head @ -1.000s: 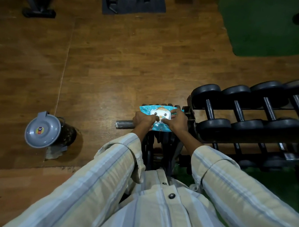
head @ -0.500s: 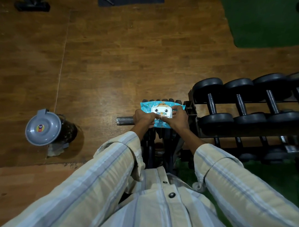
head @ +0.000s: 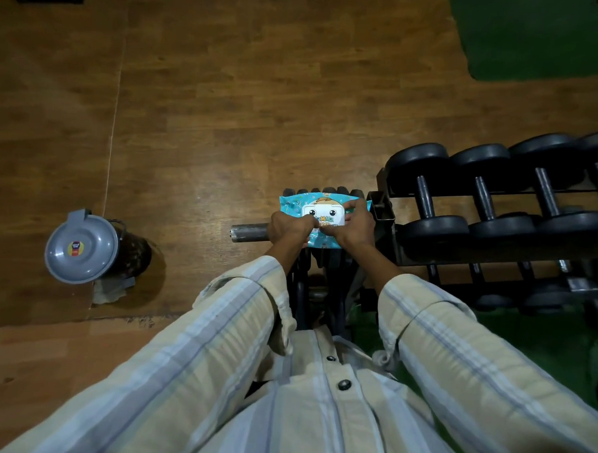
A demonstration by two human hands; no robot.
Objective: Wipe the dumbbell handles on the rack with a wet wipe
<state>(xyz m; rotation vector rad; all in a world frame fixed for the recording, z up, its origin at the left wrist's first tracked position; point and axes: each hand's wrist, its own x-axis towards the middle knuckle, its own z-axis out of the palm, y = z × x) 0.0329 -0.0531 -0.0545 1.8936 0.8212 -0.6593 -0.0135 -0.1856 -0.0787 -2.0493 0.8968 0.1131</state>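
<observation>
Both hands meet over a light-blue plastic pack of wet wipes with a white flip-lid printed with a cartoon face. The left hand curls around the pack's left end, thumb on top near the lid. The right hand holds the right end, its fingers bent over the white lid and its thumb pressing at the lid's lower edge. The lid looks closed, though the fingers hide part of it.

Just left of the left hand, a bare grey steel bar end juts out from beneath the pack, which seems to rest on dark equipment that the hands and pack mostly cover.

Just right of the right hand stands the black metal dumbbell rack. On its upper tier lie black round-headed dumbbells with dull grey metal handles, side by side and running away to the right; more dumbbells sit on a lower tier below.

Well to the left of the hands, on the brown wood-plank floor, stands a dark bin with a grey round swing lid. Beyond the hands to the right lies a green turf mat. Cream, blue-striped shirt sleeves cover both forearms.
</observation>
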